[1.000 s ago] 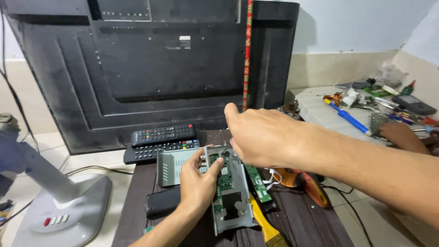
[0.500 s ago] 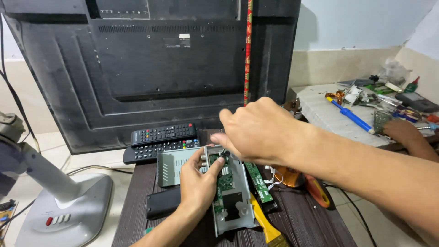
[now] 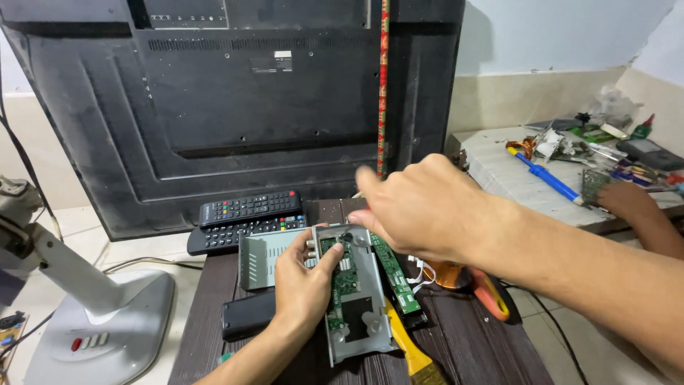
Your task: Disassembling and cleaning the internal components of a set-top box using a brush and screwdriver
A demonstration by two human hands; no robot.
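Now left hand (image 3: pixel 305 285) gripping metal chassis (image 3: pixel 360 324), right hand (image 3: pixel 420 207) curled above

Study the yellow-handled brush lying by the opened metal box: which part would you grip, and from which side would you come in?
Probably grip the yellow-handled brush by its flat handle, coming from above at the near table edge. Its far end is tucked beside the opened metal box, which the left hand holds, and under the narrow green circuit board; the near end lies uncovered.

The left hand (image 3: pixel 303 285) grips an open metal receiver box (image 3: pixel 354 296) on the counter (image 3: pixel 470 349); the right hand (image 3: pixel 427 207) hovers over its far end.
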